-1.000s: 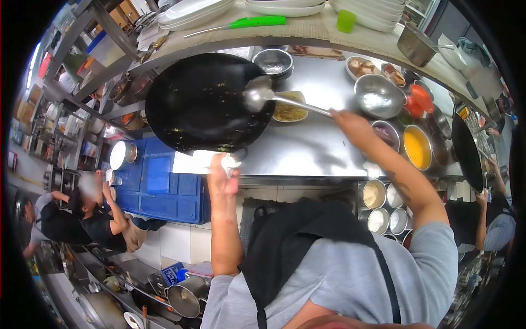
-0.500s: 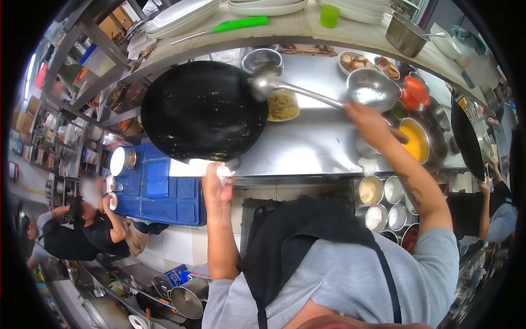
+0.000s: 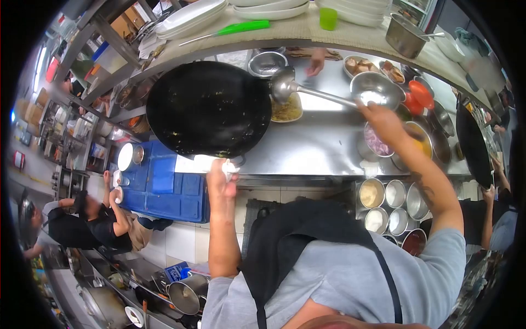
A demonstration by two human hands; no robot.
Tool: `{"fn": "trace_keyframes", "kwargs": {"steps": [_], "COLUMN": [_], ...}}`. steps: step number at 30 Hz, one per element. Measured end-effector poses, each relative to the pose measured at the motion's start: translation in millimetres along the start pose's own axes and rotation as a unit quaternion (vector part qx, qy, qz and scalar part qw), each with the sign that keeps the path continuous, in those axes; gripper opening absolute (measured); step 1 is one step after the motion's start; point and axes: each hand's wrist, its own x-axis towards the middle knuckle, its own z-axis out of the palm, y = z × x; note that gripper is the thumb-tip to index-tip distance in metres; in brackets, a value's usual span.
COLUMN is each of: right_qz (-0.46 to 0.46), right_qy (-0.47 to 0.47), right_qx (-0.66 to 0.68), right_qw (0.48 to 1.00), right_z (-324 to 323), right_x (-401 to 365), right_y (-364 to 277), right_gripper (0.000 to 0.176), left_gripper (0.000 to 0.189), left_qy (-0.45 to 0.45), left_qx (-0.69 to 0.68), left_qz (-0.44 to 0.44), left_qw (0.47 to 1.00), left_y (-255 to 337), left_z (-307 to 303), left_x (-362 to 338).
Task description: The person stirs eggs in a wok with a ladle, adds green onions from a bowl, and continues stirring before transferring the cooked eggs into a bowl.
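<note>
My left hand [image 3: 222,174] is closed round a white cloth [image 3: 205,163] at the near rim of a large black wok [image 3: 208,109]. Small food bits cling to the wok's inside. In my right hand [image 3: 381,122] is the handle of a steel ladle [image 3: 284,85], whose bowl hangs at the wok's right edge, over a dish of yellowish food [image 3: 286,109]. Just beyond my right hand stands a steel bowl [image 3: 376,88]. Beside that hand are a container of chopped pink-purple food [image 3: 377,141] and a pot with yellow liquid [image 3: 423,147], partly hidden by my forearm.
Another person's hand [image 3: 316,61] reaches over the steel counter [image 3: 318,148] from the far side. A shelf [image 3: 296,36] with plates crosses above. Seasoning tins [image 3: 394,194] stand below right. A blue lidded box [image 3: 159,189] is at left, with people beyond. Another wok [image 3: 474,142] is at right.
The ladle has moved right, away from the wok's inner edge, and my right hand has shifted right and slightly down. Another person's hand has appeared across the counter. The chopped pink-purple food has come into view.
</note>
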Motion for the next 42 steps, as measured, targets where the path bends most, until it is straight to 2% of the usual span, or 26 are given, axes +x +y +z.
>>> {"fn": "trace_keyframes", "kwargs": {"steps": [5, 6, 9, 10, 11, 12, 13, 15, 16, 20, 23, 24, 27, 28, 29, 30, 31, 32, 33, 34, 35, 36, 39, 40, 42], "right_qz": [0.022, 0.045, -0.04, 0.025, 0.089, 0.151, 0.178, 0.227, 0.237, 0.222, 0.227, 0.228, 0.245, 0.234, 0.225, 0.179, 0.159, 0.134, 0.123, 0.138, 0.188, 0.226, 0.231, 0.235, 0.25], "right_qy": [0.0, -0.014, 0.14, 0.034, -0.073, -0.178, -0.218, -0.29, -0.303, -0.296, -0.264, -0.252, -0.216, -0.229, -0.215, -0.202, -0.171, -0.151, -0.16, -0.229, -0.217, -0.217, -0.212, -0.2, -0.186], "right_qx": [0.057, 0.163, 0.286, 0.411, 0.518, 0.607, 0.691, 0.816, 0.83, 0.892, 0.916, 0.919, 0.934, 0.936, 0.942, 0.96, 0.972, 0.979, 0.977, 0.961, 0.958, 0.95, 0.95, 0.95, 0.948], "right_qw": [0.998, 0.986, 0.947, 0.911, 0.848, 0.759, 0.666, 0.445, 0.405, 0.261, 0.198, 0.197, 0.145, 0.126, 0.124, 0.073, 0.025, -0.019, -0.07, -0.066, -0.006, -0.004, 0.0, 0.044, 0.056], "right_z": [-5.1, -7.9, 36.4, 37.0, 25.2, 13.3, 3.4, -12.7, -17.3, -9.5, -2.2, -2.8, -5.5, 5.2, 8.1, 16.1, 28.1, 23.6, 30.7, 35.2, 20.5, 9.3, -4.7, -8.4, -7.0], "right_x": [-2.9, -0.4, 7.1, 8.5, 13.3, 17.6, 20.3, 24.1, 25.4, 35.8, 49.2, 51.2, 48.4, 47.1, 43.0, 39.6, 33.8, 26.9, 24.8, 33.1, 30.9, 28.8, 23.4, 20.0, 16.0], "right_y": [-4.3, -13.3, -42.4, -52.6, -67.6, -82.0, -94.0, -115.5, -125.7, -147.7, -165.2, -172.6, -201.6, -208.1, -220.7, -237.3, -254.5, -268.3, -275.7, -280.2, -289.2, -294.5, -303.1, -306.5, -310.5], "right_gripper": [0.059, 0.055, 0.049, 0.047, 0.045, 0.043, 0.04, 0.034, 0.029, 0.032, 0.032, 0.032, 0.031, 0.031, 0.033, 0.036, 0.037, 0.039, 0.035, 0.026, 0.019, 0.019, 0.019, 0.018, 0.018], "left_gripper": [0.007, 0.007, 0.009, 0.009, 0.009, 0.011, 0.011, 0.011, 0.014, 0.015, 0.013, 0.013, 0.013, 0.012, 0.016, 0.026, 0.035, 0.028, 0.033, 0.04, 0.02, 0.02, 0.02, 0.02, 0.02], "left_qy": [-0.001, 0.005, 0.02, 0.022, 0.022, 0.021, 0.026, 0.036, 0.03, 0.061, 0.072, 0.073, 0.15, 0.147, 0.098, 0.068, 0.025, -0.003, 0.032, 0.073, 0.023, 0.056, 0.075, 0.07, 0.06], "left_qx": [-0.034, -0.049, -0.089, -0.113, -0.139, -0.132, -0.142, -0.162, -0.17, -0.174, -0.188, -0.183, -0.141, -0.098, 0.091, 0.209, 0.327, 0.399, 0.264, 0.008, 0.057, 0.048, 0.043, 0.039, 0.034], "left_qz": [-0.039, -0.056, -0.094, -0.105, -0.114, -0.11, -0.11, -0.112, -0.106, -0.084, -0.082, -0.078, -0.046, -0.017, 0.129, 0.165, 0.227, 0.327, 0.177, 0.014, -0.076, -0.077, -0.056, -0.055, -0.056], "left_qw": [0.999, 0.997, 0.991, 0.988, 0.983, 0.985, 0.983, 0.98, 0.979, 0.979, 0.976, 0.977, 0.977, 0.984, 0.983, 0.961, 0.917, 0.857, 0.948, 0.997, 0.995, 0.994, 0.995, 0.995, 0.996], "left_y": [5.7, 6.3, 6.5, 4.5, 2.1, -0.7, -2.0, -4.9, -6.7, 5.1, 19.0, 24.5, 35.9, 39.9, 36.3, 36.3, 40.7, 43.0, 46.7, 55.9, 62.0, 68.9, 71.2, 72.7, 71.5], "left_z": [-4.1, -7.0, -19.8, -26.0, -32.3, -39.5, -44.3, -53.8, -63.6, -85.7, -114.7, -124.2, -154.9, -161.3, -166.9, -191.4, -199.4, -216.1, -254.7, -285.0, -332.7, -314.1, -281.6, -280.2, -278.7], "left_x": [-34.5, -46.4, -86.0, -96.2, -105.5, -115.5, -123.6, -138.8, -144.2, -175.2, -192.6, -197.3, -214.1, -226.6, -243.7, -254.8, -258.3, -247.2, -233.1, -221.9, -200.2, -206.4, -202.9, -200.2, -198.6]}}
